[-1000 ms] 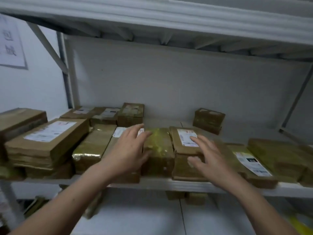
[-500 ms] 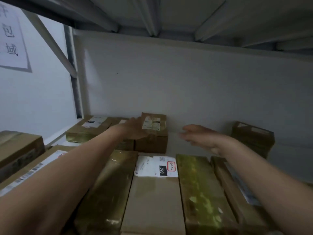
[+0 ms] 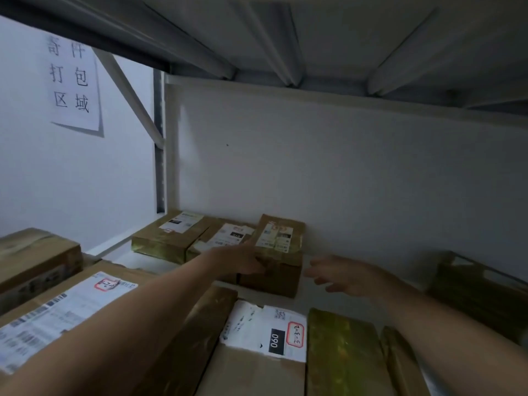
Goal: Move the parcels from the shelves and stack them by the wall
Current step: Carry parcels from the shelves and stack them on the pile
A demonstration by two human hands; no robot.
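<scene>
On my feed, far left there's a paper sign (image 3: 75,81) with printed characters stuck on the side wall (image 3: 71,181), and under it a big labelled parcel (image 3: 65,312) at the front edge of the shelf with another carton (image 3: 34,258) just behind it. The left arm stretches long and nearly straight over that front row, reaching to the back. The left hand (image 3: 243,260) sits against the near left corner of the small box (image 3: 278,255), fingers wrapped onto its front face and top edge, so it's touching, but I can't tell if it's really clamped or just resting. That box stands at the back by the rear panel (image 3: 343,181), pushed up beside two flatter parcels: the middle flat parcel (image 3: 225,238) and the back-left parcel (image 3: 171,235). Nearer me lies the white-label parcel (image 3: 265,347) marked 090, then a shiny taped parcel (image 3: 340,355). The right hand (image 3: 343,275) hangs just right of the small box, fingers spread and pointing left, not touching it, holding nothing. Its forearm runs down to the lower right corner. A dark box (image 3: 474,287) sits at the far right.
</scene>
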